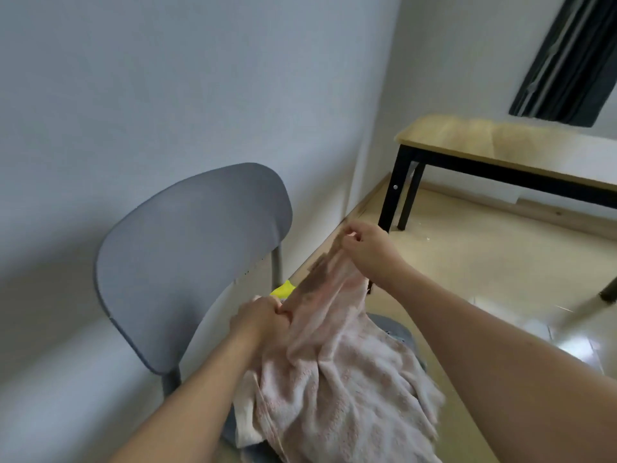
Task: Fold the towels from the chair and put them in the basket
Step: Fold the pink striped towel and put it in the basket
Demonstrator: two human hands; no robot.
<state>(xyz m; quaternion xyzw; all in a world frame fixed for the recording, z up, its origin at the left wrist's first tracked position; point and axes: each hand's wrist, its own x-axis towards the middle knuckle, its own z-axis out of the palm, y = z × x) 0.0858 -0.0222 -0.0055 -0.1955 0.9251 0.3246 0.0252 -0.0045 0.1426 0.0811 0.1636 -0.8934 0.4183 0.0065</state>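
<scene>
Both hands are busy with one pink towel (337, 379). The left hand (263, 317) is curled tight around a bunch of the towel's edge, low down and close to the chair back. The right hand (362, 243) is up higher and farther away, pinching the same edge between thumb and fingers. The edge is pulled into a tight line between the two hands. This edge has a darker brown band along it. The rest of the towel hangs down and lies in a lumpy heap on the seat of the grey chair (193, 255). It looks soft, fluffy and light, so it will flop and bend wherever it is not held. I think the best places to hold it are the two corners of one edge, so it can hang flat before folding. A bit of something bright yellow (283, 290) peeks out behind the towel on the seat; I cannot tell what it is. Far to the right stands a wooden tabletop (500, 137) on black legs, with a dark curtain (564, 58) above it. No basket shows. No words or labels can be read anywhere.
</scene>
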